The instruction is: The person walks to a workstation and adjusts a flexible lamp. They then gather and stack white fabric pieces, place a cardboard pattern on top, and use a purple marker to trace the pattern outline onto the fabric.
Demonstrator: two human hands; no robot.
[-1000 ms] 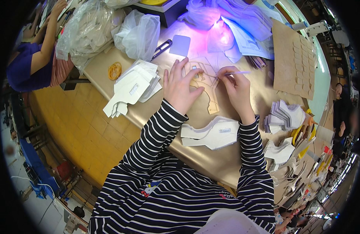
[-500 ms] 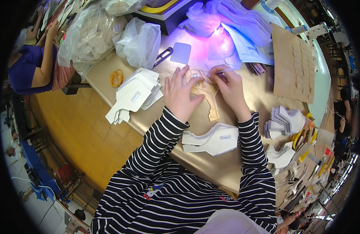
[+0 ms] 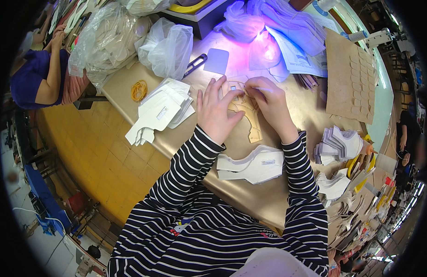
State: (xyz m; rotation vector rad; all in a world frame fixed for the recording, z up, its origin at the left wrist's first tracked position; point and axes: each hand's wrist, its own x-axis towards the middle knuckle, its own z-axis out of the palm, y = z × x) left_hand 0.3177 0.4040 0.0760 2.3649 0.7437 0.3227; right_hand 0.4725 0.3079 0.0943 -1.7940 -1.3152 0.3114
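Note:
A tan curved template (image 3: 254,131) with cut-out slots lies on the brown table under both hands. My left hand (image 3: 215,110) rests on its left side, fingers spread and pressing down. Over its upper right part my right hand (image 3: 270,104) is closed in a pinch, fingertips near the left thumb. What those fingers hold is too small and hidden to make out. Nearest to my body lies a stack of white curved cut pieces (image 3: 255,167) with a small label. To the left, white shaped pieces (image 3: 153,111) lie in a loose fanned pile.
Rubber bands (image 3: 139,91) lie at the left table edge. Beyond my hands are a box cutter (image 3: 195,65), a grey-blue card (image 3: 216,61) and plastic bags (image 3: 166,51). At right are a brown sheet (image 3: 350,76), stacked pieces (image 3: 339,144) and yellow-handled scissors (image 3: 361,177). A co-worker (image 3: 38,78) sits far left.
My right hand has drawn its fingertips slightly closer to my left thumb and curled more. My left hand stays spread on the template.

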